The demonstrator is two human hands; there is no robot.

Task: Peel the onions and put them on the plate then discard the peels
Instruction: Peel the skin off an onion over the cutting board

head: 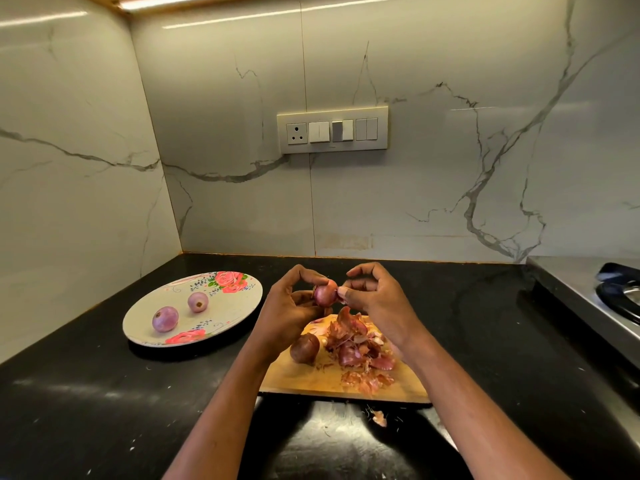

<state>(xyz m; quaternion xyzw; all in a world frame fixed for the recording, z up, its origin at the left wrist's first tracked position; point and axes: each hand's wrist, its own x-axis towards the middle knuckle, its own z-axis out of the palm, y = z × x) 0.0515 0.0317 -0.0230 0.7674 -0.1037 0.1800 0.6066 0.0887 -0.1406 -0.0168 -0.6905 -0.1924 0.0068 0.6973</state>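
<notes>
- Held above the cutting board (311, 379): small reddish-purple onion (325, 292), glossy, gripped by curled left hand (289, 306).
- Right hand (372, 294) pinching loose skin at onion's side.

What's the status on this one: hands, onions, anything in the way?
Left hand grips onion; right hand fingers pinch its peel. Two peeled onions on plate, one unpeeled onion on board. Nothing in the way.

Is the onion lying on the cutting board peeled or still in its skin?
Unpeeled: the onion on the cutting board is dull brown.
</notes>
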